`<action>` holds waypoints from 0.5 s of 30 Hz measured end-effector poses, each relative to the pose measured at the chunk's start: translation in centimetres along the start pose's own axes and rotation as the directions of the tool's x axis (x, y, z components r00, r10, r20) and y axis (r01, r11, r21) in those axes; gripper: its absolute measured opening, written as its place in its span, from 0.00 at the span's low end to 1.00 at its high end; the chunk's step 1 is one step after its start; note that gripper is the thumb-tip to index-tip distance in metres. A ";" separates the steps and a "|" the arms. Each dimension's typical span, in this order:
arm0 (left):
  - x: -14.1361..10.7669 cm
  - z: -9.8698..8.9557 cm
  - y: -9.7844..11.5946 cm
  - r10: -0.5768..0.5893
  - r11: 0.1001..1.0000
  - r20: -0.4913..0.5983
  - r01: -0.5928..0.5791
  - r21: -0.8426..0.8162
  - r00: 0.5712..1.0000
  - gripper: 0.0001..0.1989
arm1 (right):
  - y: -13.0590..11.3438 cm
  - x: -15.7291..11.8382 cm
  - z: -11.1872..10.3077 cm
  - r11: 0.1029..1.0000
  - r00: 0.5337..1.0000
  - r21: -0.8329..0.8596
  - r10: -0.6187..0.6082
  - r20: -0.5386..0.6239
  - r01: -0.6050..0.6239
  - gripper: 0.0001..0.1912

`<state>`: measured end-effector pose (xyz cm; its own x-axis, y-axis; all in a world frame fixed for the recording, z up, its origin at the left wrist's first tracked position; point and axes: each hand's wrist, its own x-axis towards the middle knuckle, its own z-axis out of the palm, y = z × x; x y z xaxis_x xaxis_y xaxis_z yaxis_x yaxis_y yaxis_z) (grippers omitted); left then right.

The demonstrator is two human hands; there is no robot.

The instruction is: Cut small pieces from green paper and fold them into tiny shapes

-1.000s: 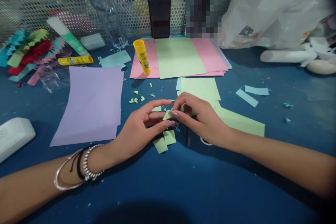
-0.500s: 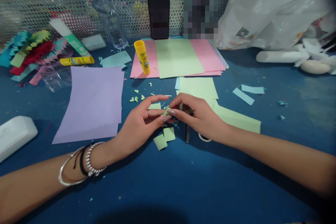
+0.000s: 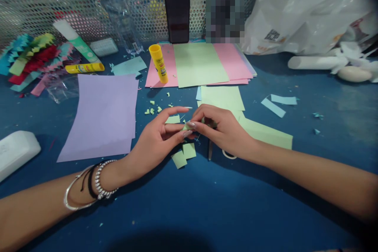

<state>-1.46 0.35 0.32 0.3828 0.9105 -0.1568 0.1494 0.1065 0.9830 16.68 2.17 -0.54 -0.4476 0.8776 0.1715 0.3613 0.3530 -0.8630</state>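
Note:
Between my fingertips is a small piece of light green paper (image 3: pixel 186 126), partly hidden by the fingers. My left hand (image 3: pixel 158 134) pinches it from the left, its index finger stretched out above. My right hand (image 3: pixel 217 126) grips the same piece with thumb and fingertips from the right. Just below lie two green paper squares (image 3: pixel 184 155). A green paper strip (image 3: pixel 173 119) shows behind my left fingers. Scissors (image 3: pixel 228 154) lie mostly covered under my right hand, one white handle loop showing. Small folded green paper bits (image 3: pixel 152 111) are scattered beyond my left hand.
A purple sheet (image 3: pixel 102 118) lies left, a white box-like object (image 3: pixel 17 153) beyond it. A yellow glue stick (image 3: pixel 158 64) stands before stacked pink sheets (image 3: pixel 236 63). A phone (image 3: pixel 177 8) leans on the mesh. Green sheets (image 3: pixel 268 134) and blue strips (image 3: pixel 274 108) lie right.
Both hands stay in nearly the same place, with only a slight shift of the fingers on the green paper piece. The whole view has moved a little.

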 end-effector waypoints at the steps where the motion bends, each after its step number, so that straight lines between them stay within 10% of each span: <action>1: 0.0 0.0 0.0 0.003 1.000 0.002 -0.003 -0.004 1.000 0.21 | 0.0 0.0 0.0 1.000 1.000 -0.003 0.003 0.001 -0.003 0.09; 15: 0.1 -0.1 -0.1 0.019 1.000 -0.006 -0.019 0.025 1.000 0.19 | 0.0 0.0 0.0 1.000 1.000 -0.016 -0.005 0.006 0.005 0.10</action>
<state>-1.52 0.44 0.23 0.3798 0.9149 -0.1371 0.1646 0.0789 0.9832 16.65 2.16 -0.57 -0.4542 0.8738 0.1734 0.3723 0.3630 -0.8542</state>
